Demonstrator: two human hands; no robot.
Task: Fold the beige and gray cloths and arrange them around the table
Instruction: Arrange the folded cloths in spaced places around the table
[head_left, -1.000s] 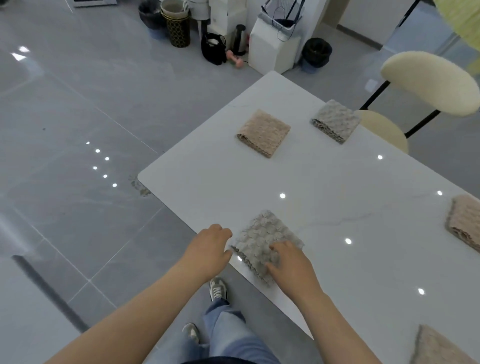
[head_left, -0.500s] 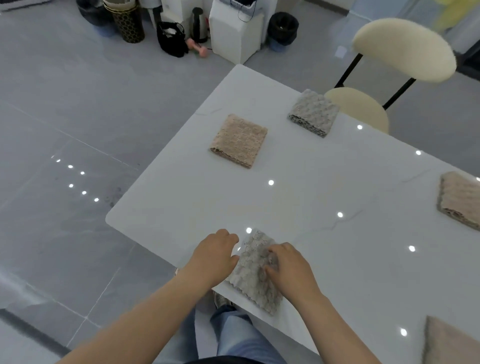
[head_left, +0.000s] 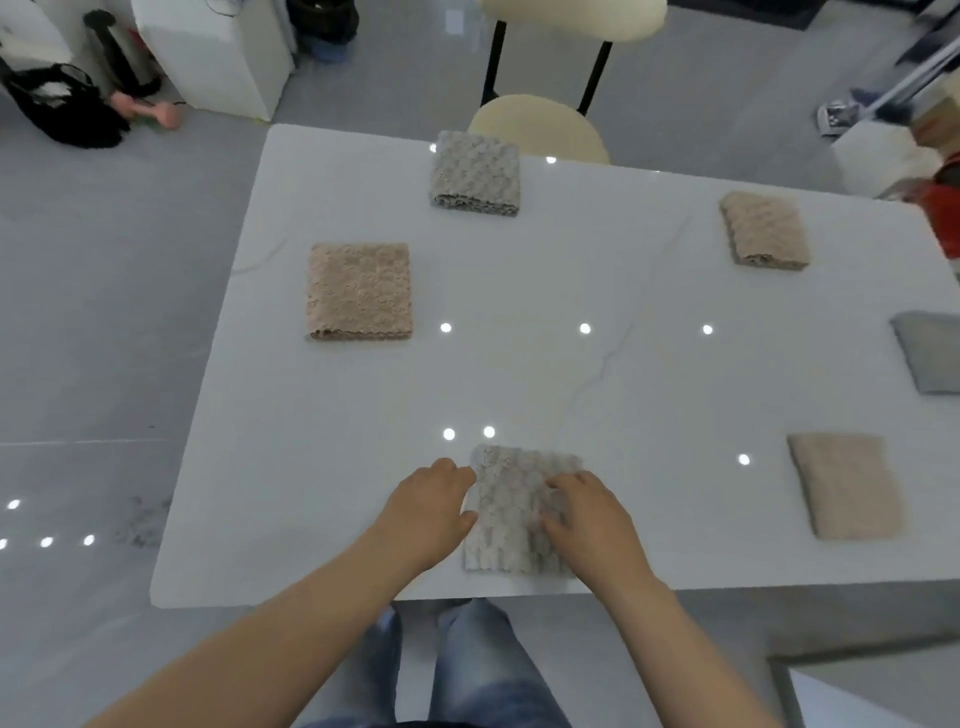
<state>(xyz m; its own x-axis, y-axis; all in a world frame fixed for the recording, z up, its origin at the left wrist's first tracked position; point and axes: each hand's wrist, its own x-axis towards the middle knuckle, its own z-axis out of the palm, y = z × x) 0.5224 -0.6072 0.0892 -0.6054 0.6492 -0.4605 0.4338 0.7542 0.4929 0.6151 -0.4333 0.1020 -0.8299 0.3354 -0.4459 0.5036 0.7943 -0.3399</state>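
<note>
A white marble table (head_left: 519, 364) fills the middle of the frame, on a glossy gray tile floor (head_left: 104, 312). At top centre a chair (head_left: 540, 122) with cream seat and back on black bars is pushed to its far edge. A white cabinet (head_left: 218, 57), a black bag (head_left: 62, 109) and a pink dumbbell (head_left: 156, 114) sit upper left. Lamp glints (head_left: 47, 542) dot the floor lower left and the tabletop.

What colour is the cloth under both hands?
Gray cloth, with a bumpy raised texture; clearest in the head view, at the table's near edge.
</note>
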